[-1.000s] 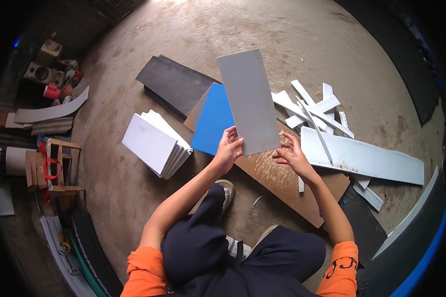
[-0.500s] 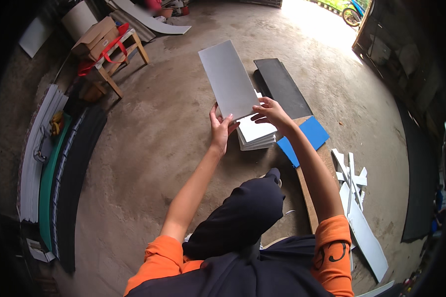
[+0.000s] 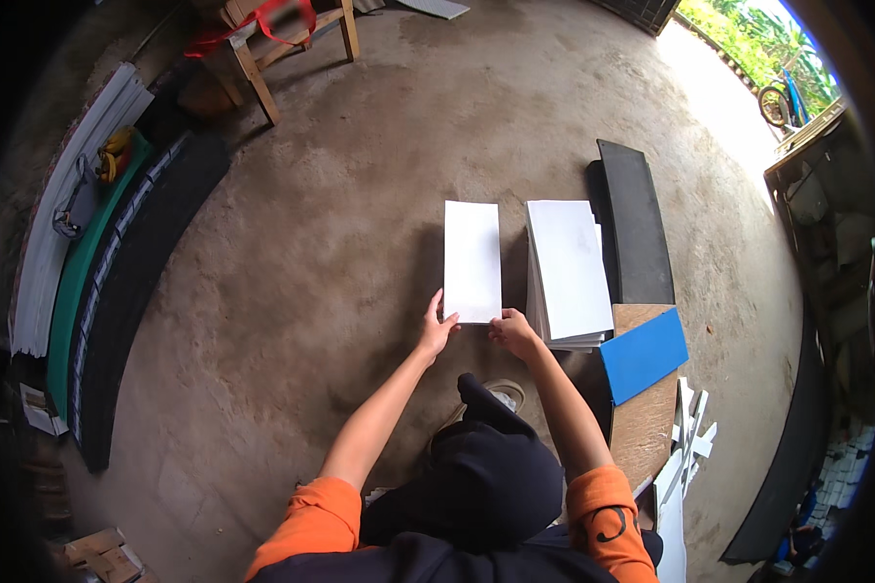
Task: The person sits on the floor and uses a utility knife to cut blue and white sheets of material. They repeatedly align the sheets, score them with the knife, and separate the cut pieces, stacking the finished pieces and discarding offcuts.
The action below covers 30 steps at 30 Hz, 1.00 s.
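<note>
A white rectangular foam-like sheet is held out in front of me, long side pointing away. My left hand grips its near left corner, the thumb lying on the top face. At the near right corner my right hand pinches the same sheet. Just to the right of it rises a stack of similar white sheets, their edges slightly uneven. I cannot tell whether the held sheet touches the floor or hangs above it.
Black sheets lie beyond the stack. Nearer, a blue sheet rests on a brown board, beside white offcuts. Long panels lie at the left, and a wooden table stands far left.
The sheet has been brought from a tilted position over the stack to the left of it, now straighter. Both hands moved with it, and my right hand has come to its near right corner.
</note>
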Motion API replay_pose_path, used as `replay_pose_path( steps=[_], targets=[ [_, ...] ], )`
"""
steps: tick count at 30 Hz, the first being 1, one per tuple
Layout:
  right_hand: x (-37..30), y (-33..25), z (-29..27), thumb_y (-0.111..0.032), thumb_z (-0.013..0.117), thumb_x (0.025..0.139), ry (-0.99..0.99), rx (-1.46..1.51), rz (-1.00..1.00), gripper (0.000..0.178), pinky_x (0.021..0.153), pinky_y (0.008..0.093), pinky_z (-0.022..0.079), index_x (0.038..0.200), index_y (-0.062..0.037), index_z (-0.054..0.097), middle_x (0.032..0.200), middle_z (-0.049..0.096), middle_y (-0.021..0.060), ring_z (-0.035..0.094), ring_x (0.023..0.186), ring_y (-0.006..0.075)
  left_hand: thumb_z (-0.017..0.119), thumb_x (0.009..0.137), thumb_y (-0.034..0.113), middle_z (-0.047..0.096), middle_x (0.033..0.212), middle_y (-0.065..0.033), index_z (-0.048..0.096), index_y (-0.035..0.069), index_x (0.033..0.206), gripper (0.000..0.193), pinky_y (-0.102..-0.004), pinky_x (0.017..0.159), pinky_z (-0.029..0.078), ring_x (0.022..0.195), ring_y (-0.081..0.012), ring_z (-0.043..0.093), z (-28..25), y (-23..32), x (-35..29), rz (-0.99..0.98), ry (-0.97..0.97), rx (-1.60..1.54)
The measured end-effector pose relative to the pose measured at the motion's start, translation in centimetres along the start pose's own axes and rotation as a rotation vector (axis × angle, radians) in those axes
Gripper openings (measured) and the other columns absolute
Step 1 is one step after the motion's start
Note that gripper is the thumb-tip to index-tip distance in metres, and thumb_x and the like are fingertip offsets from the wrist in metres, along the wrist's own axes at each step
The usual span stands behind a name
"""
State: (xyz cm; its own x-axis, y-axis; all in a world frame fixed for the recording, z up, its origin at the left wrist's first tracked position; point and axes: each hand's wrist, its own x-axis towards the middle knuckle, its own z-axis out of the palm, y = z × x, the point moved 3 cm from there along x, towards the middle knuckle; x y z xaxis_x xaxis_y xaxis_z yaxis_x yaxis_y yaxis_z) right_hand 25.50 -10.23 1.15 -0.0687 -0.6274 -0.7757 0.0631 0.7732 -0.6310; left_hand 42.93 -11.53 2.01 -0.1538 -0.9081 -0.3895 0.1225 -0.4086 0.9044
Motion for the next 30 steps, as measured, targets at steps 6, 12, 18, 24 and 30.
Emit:
replay_pose_path(
  steps=[6, 12, 18, 24, 30],
  targets=[
    [0.3, 0.7, 2.6, -0.003, 0.049, 0.083, -0.045, 0.224, 0.052, 0.055, 0.072, 0.0332, 0.050, 0.130, 0.0000, 0.020, 0.114, 0.040, 0.0205, 0.057, 0.084, 0.0260, 0.060, 0.076, 0.004, 0.043, 0.118, -0.0142, 0.027, 0.012, 0.132, 0.066, -0.0357, 0.080, 0.045, 0.102, -0.0234, 0.047, -2.4, -4.9, 3.2, 0.076, 0.163, 0.307],
    [-2.6, -1.5, 0.4, -0.015, 0.049, 0.087, -0.241, -0.075, -0.119, 0.045, 0.076, 0.0310, 0.048, 0.127, -0.0027, 0.030, 0.114, 0.043, 0.0154, 0.057, 0.086, 0.0213, 0.071, 0.065, 0.024, 0.020, 0.129, -0.0147, 0.017, 0.015, 0.134, 0.088, -0.0525, 0.091, 0.027, 0.118, -0.0361, 0.022, 0.7, -2.4, 1.9, 0.075, 0.258, 0.932],
    [-13.6, -1.1, -11.7, -0.021, 0.045, 0.089, -0.043, -0.332, -0.218, 0.032, 0.074, 0.0281, 0.049, 0.118, -0.0062, 0.044, 0.096, 0.057, 0.0085, 0.060, 0.081, 0.0156, 0.068, 0.069, 0.021, 0.021, 0.127, -0.0134, 0.020, 0.012, 0.131, 0.079, -0.0509, 0.090, 0.028, 0.115, -0.0364, 0.024, 3.3, 5.4, -0.9, 0.482, 0.144, 0.957],
    [-32.1, 9.3, -33.0, -0.019, 0.042, 0.089, 0.680, -0.192, -0.101, 0.028, 0.060, 0.0283, 0.048, 0.113, -0.0053, 0.046, 0.090, 0.059, 0.0105, 0.060, 0.069, 0.0164, 0.065, 0.072, 0.023, 0.035, 0.119, -0.0116, 0.041, 0.010, 0.120, 0.055, -0.0453, 0.091, 0.032, 0.112, -0.0311, 0.032, 18.6, 11.5, -6.3, 0.857, -0.361, 1.084],
    [-42.3, 33.1, -41.8, -0.013, 0.041, 0.083, 1.304, 0.115, 0.103, 0.022, 0.040, 0.0259, 0.043, 0.102, -0.0057, 0.048, 0.074, 0.058, 0.0087, 0.055, 0.049, 0.0151, 0.066, 0.067, 0.030, 0.049, 0.109, -0.0067, 0.058, 0.014, 0.101, 0.039, -0.0500, 0.092, 0.032, 0.113, -0.0242, 0.037, 28.1, 7.5, -12.7, 1.512, -1.250, 1.821]
  ],
)
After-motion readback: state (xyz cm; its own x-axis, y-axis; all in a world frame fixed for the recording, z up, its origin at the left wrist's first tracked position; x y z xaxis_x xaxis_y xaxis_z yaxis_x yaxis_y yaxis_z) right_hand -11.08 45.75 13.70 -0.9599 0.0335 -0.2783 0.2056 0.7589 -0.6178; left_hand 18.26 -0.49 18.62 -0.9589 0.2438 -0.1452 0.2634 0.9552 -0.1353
